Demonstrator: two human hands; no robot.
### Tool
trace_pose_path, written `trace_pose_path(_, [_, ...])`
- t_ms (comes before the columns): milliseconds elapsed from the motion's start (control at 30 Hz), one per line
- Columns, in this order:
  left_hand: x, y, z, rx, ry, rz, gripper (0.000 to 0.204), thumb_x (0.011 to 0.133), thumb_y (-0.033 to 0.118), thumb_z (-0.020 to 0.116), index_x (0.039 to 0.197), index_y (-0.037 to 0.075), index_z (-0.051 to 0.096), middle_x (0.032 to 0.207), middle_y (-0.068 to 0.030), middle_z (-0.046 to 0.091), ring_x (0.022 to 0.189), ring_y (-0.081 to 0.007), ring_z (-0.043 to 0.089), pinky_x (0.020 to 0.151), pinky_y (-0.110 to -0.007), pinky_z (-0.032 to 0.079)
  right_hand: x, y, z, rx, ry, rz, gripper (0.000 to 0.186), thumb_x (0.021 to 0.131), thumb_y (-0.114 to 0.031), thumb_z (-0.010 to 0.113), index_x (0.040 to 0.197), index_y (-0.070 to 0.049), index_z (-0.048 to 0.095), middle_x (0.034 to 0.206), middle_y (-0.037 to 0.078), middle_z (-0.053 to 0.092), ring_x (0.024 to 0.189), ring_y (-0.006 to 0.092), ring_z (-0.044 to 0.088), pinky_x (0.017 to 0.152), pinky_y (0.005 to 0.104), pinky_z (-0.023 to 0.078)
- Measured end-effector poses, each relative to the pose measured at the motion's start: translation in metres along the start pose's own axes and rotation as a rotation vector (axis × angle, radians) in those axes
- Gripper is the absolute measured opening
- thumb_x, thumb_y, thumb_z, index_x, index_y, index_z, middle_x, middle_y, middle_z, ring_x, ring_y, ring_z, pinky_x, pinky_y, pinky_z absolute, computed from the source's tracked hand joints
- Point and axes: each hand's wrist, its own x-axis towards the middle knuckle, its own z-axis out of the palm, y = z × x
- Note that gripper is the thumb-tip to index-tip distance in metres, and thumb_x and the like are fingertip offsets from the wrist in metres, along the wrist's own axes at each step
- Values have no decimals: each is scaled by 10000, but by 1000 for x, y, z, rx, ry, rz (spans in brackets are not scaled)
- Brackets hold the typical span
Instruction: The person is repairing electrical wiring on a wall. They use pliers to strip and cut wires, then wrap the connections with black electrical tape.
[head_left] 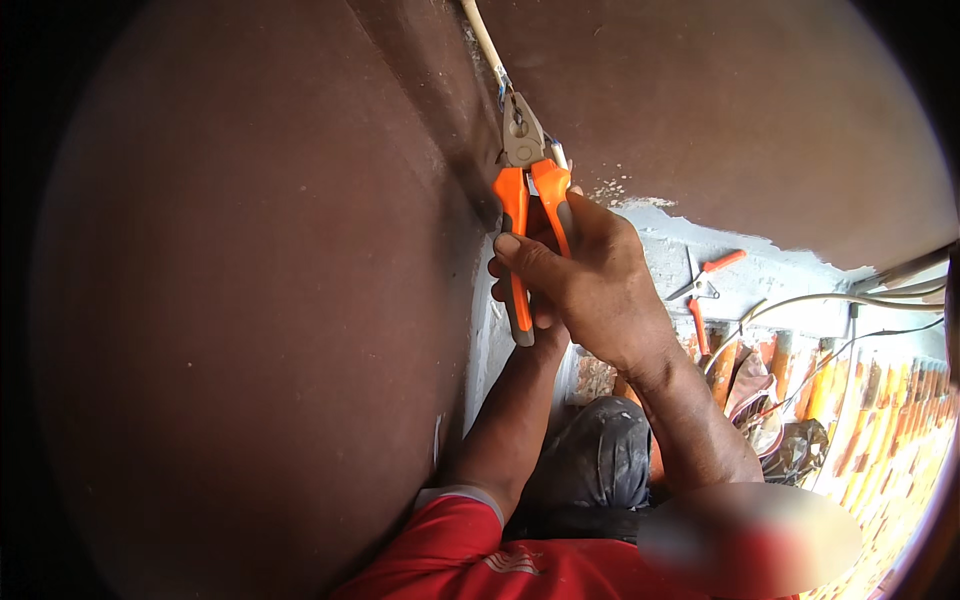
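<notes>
My right hand [610, 275] is closed around combination pliers [523, 150] with orange and grey handles, its thumb lying across the left handle. The pliers point up and away from me. Their jaw tips meet the stripped end of a whitish cable [485, 38], where thin bluish strands show. A short white cable piece [559, 155] sticks up just right of the pliers' joint. My left hand [548, 338] is behind the pliers and my right hand. Its fingers are mostly hidden, so what they hold cannot be made out.
Brown wall surfaces meet at a corner near the cable. On a pale grey ledge [650, 232] at right lies a cutting tool with red-orange handles [725, 262]. Loose cables [800, 300] curve past it. Below are ribbed orange bricks [890, 410], a dark plastic bag [800, 450] and my knee [605, 450].
</notes>
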Motion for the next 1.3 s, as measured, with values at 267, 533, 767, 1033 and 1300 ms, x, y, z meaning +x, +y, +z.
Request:
trace_pose_path(267, [1, 2, 0, -19, 131, 19, 449, 1129, 365, 634, 1457, 60, 630, 1139, -21, 716, 1014, -162, 718, 897, -376, 595, 11, 20, -15, 492, -249, 9, 460, 1101, -180, 692, 1453, 86, 563, 1204, 300, 786, 976, 333, 826, 708, 349, 675])
trace_pose_path(533, [-5, -5, 5, -28, 106, 18, 456, 1129, 360, 639, 1467, 53, 632, 1129, -25, 714, 1002, -164, 715, 879, -375, 593, 4, 15, 8, 513, -137, -35, 438, 1133, -207, 645, 1467, 63, 559, 1224, 280, 789, 1014, 316, 814, 751, 351, 642])
trace_pose_path(767, [-14, -2, 5, -34, 100, 8, 463, 1130, 355, 644, 1475, 47, 633, 1120, -29, 712, 992, -166, 712, 863, -375, 591, 9, 22, 31, 494, 42, -59, 366, 1087, -177, 693, 1342, 84, 665, 1110, 157, 804, 984, 219, 785, 787, 321, 639])
trace_pose_path(1033, [-20, 1, 2, -22, 86, -1, 470, 1130, 350, 649, 1484, 40, 635, 1110, -33, 710, 980, -169, 709, 845, -374, 588, 9, 17, 50, 914, -89, -37, 532, 1001, -15, 680, 1509, -10, 521, 1318, 176, 677, 1160, 356, 743, 948, 605, 637])
trace_pose_path(1300, [-22, 0, 1, -3, 49, 14, 478, 1131, 345, 655, 1494, 33, 636, 1099, -38, 708, 968, -171, 707, 827, -373, 586, 18, 17, 51, 913, -81, -29, 260, 1083, -118, 662, 1281, 28, 581, 1063, 136, 733, 896, 234, 760, 738, 411, 649])
